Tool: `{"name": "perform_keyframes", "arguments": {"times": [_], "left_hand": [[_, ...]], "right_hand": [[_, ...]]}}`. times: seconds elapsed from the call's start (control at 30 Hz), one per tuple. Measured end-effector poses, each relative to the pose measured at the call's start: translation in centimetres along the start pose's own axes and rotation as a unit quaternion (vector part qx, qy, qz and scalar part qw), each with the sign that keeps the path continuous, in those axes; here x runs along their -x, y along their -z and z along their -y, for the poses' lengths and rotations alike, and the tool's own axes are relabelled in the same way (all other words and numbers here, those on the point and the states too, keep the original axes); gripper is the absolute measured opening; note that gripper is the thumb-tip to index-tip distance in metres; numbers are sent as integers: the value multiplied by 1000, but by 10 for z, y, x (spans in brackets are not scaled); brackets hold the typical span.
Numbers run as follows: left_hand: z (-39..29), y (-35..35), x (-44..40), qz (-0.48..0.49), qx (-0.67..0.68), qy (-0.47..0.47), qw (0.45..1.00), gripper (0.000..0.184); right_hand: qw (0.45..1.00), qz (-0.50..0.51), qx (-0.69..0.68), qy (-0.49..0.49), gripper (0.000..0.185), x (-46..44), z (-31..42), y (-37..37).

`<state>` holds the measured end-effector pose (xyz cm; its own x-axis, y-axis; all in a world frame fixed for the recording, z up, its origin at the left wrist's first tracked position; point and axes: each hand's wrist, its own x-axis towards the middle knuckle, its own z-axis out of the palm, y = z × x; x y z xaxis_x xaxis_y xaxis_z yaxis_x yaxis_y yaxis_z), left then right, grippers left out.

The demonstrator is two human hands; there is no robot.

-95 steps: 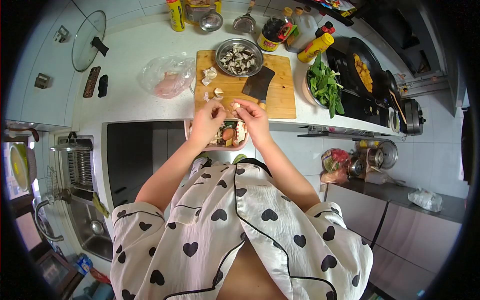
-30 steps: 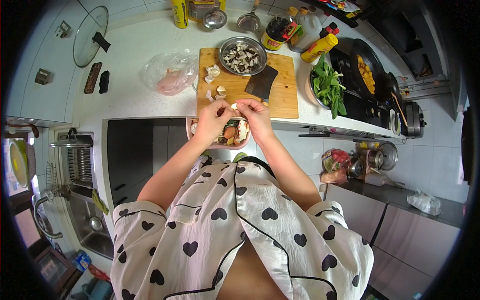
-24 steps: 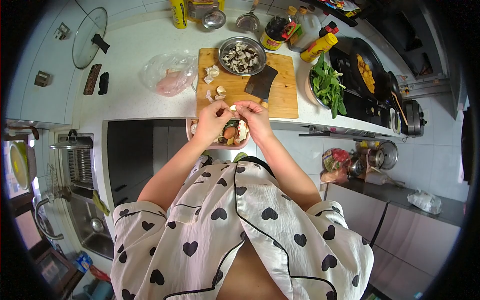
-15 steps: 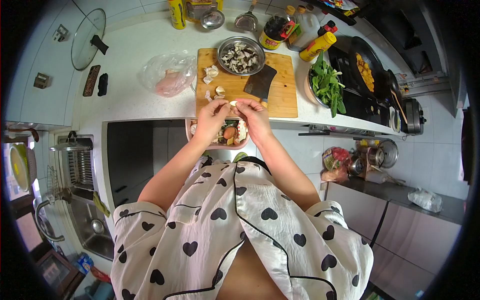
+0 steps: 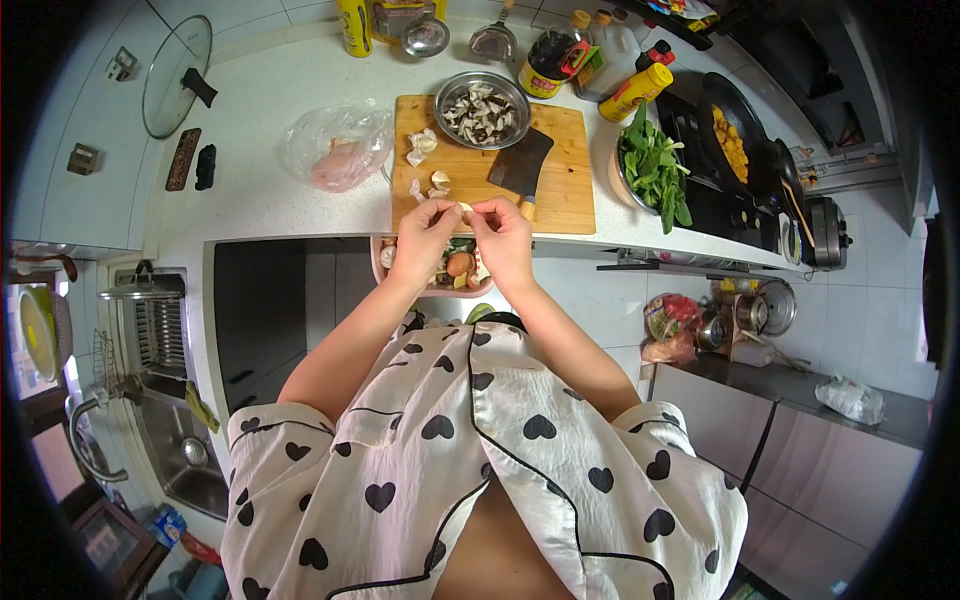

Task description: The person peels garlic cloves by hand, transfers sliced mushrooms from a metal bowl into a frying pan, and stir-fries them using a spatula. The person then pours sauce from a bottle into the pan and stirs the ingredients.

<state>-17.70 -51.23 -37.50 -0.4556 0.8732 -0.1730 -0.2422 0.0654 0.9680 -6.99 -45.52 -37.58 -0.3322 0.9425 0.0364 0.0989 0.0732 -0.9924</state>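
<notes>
Between the fingertips of both hands is a small pale garlic clove (image 5: 464, 208). My left hand (image 5: 428, 226) pinches it from the left, my right hand (image 5: 502, 232) from the right. Both are above the front edge of the wooden cutting board (image 5: 575, 190). On the board lie a garlic bulb (image 5: 423, 143), a loose clove (image 5: 440, 179) and bits of peel. A cleaver (image 5: 521, 165) rests behind my right hand. Under my hands hangs a pink scrap bin (image 5: 455, 292) with eggshell and peelings inside.
A metal bowl (image 5: 440, 112) of chopped dark-and-white pieces stands on the board's back. Left is a plastic bag (image 5: 340, 150) with pale meat. To the right are leafy greens (image 5: 652, 165) in a bowl and a wok (image 5: 712, 92) on the stove. Bottles (image 5: 545, 75) line the back.
My right hand has shifted slightly left, its fingers closer to my left hand around the clove. More of the cleaver's handle shows. Everything else stays in place.
</notes>
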Motion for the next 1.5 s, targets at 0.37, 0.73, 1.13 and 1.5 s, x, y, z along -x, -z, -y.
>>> {"name": "perform_keyframes", "arguments": {"times": [0.37, 0.73, 1.13, 1.5], "left_hand": [[10, 2, -4, -1, -47, 9, 999, 12], [20, 9, -7, -6, -80, -41, 996, 11], [12, 18, 0, 19, -139, -58, 988, 11], [15, 23, -5, 24, -88, -30, 995, 9]], "right_hand": [[995, 2, 95, 39, 6, 7, 9, -1], [916, 105, -264, -284, 14, -8, 0, 17], [897, 158, -242, -335, 16, -11, 8, 18], [849, 175, -340, -366, 20, -15, 0, 26]]}}
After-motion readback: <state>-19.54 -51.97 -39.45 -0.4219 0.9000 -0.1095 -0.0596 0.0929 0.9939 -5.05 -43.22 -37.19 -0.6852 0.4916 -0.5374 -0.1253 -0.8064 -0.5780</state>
